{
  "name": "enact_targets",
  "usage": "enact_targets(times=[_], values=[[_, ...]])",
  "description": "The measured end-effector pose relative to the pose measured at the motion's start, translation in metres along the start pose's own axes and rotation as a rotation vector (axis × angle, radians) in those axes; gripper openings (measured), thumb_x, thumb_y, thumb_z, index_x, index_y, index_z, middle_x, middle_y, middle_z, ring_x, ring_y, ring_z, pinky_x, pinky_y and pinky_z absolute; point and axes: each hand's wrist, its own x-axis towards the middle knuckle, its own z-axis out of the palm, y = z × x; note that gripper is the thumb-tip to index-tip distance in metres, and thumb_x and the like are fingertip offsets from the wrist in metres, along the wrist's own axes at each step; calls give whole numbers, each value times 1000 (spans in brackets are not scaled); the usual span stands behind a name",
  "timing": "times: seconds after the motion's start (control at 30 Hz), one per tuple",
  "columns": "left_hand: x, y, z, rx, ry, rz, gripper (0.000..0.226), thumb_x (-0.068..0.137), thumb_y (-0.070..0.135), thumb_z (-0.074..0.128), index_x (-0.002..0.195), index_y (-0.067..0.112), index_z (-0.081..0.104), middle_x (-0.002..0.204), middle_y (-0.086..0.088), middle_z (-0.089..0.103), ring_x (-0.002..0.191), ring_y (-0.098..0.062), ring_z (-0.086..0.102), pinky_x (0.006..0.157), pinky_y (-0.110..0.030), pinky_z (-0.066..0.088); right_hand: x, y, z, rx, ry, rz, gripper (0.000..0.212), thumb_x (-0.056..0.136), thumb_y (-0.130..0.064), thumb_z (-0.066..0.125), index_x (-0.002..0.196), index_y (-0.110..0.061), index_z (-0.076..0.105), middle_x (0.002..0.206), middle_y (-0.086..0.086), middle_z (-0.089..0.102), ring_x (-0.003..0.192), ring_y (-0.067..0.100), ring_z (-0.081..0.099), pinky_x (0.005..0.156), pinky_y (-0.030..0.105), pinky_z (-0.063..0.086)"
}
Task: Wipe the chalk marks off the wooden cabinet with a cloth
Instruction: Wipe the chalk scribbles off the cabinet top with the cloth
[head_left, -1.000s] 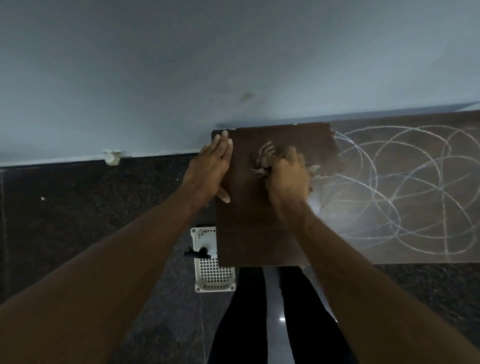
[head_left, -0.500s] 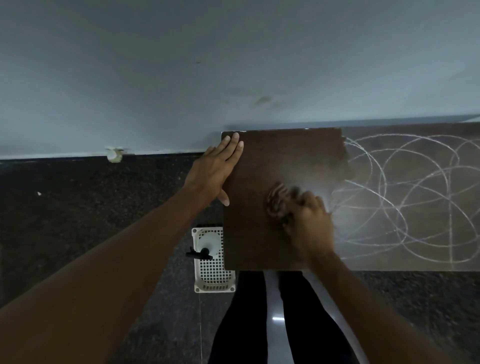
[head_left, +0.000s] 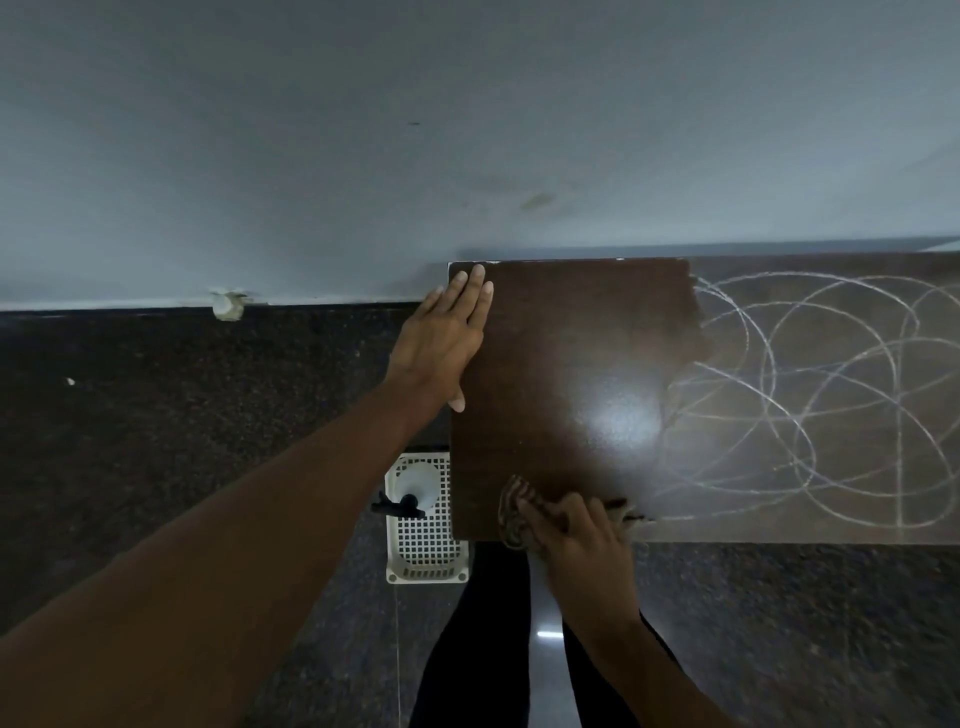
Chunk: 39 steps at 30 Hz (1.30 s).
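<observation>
Your dark wooden cabinet (head_left: 561, 374) top is clean at its left; looping white chalk marks (head_left: 831, 400) cover the right. Your striped cloth (head_left: 514, 512) lies bunched at the near edge.

I see a dim, grey-blue picture. A soft white glare sits on the cabinet (head_left: 623, 415) top. The right hand (head_left: 582, 540) and cloth (head_left: 514, 514) look blurred. The wide lens bends the edges; corners are darker.
</observation>
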Motion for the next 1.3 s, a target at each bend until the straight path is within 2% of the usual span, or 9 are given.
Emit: enact_targets(times=[0.13, 0.27, 0.47, 0.63, 0.73, 0.93, 1.03, 1.13, 1.3], values=[[-1, -1, 2, -10, 3, 8, 151, 60, 47, 90, 157, 2, -16, 166, -15, -21, 156, -29, -10, 128, -39, 3, 34, 17, -24, 8, 61, 119, 66, 56, -10, 87, 116, -27, 68, 98, 7, 60, 84, 31, 57, 52, 37, 51], [-2, -5, 4, -42, 21, 20, 152, 59, 48, 90, 157, 4, -16, 166, -13, -22, 156, -27, -11, 128, -40, 4, 117, 28, -70, 51, 135, 404, 40, 76, -13, 78, 114, -16, 70, 120, 12, 56, 103, 36, 56, 78, 46, 55], [-3, -10, 11, -76, 84, 36, 147, 62, 51, 88, 159, 6, -13, 167, -12, -20, 156, -27, -11, 128, -39, 2, 208, 7, -110, 71, 231, 393, 37, 87, -9, 67, 124, -16, 66, 122, 12, 52, 115, 32, 48, 90, 44, 49], [-2, -14, 14, -86, 92, 30, 152, 57, 59, 87, 159, 4, -12, 167, -11, -19, 156, -26, -11, 125, -37, -3, 175, -24, -82, 90, 235, 247, 34, 85, -13, 69, 119, -11, 64, 121, 9, 51, 108, 25, 47, 90, 38, 49], [-1, -10, 11, -67, 48, 20, 151, 59, 52, 88, 157, 3, -16, 166, -12, -23, 156, -27, -14, 125, -37, -4, 131, -29, -56, 91, 172, 132, 44, 83, -14, 69, 125, -23, 62, 116, 7, 53, 103, 25, 50, 88, 40, 50], [-1, -3, 8, 6, 52, -12, 147, 65, 61, 82, 156, 1, -17, 166, -16, -21, 156, -29, -10, 124, -39, -3, 38, -17, -11, 172, 112, 177, 63, 63, -12, 82, 121, -33, 66, 95, 2, 53, 85, 27, 55, 54, 35, 52], [-3, -4, 4, -29, 37, -4, 153, 60, 63, 84, 156, 1, -17, 165, -16, -23, 155, -30, -13, 124, -41, -5, 5, 4, -4, 246, 109, 278, 64, 64, -8, 80, 121, -35, 66, 99, 1, 55, 89, 25, 53, 63, 36, 53], [-4, 1, 1, -124, -12, 20, 155, 58, 53, 91, 156, 5, -19, 162, -16, -33, 152, -33, -24, 120, -42, -13, 1, 26, -12, 197, 118, 336, 63, 62, -13, 82, 120, -33, 67, 102, 2, 58, 93, 29, 57, 61, 36, 53], [-10, 34, 12, -151, 7, 195, 152, 59, 61, 87, 158, 16, -19, 156, -12, -44, 149, -33, -32, 122, -48, -13, 46, 61, -49, 252, 217, 455, 39, 79, -9, 66, 115, -22, 68, 108, 11, 57, 96, 34, 55, 75, 42, 52]])
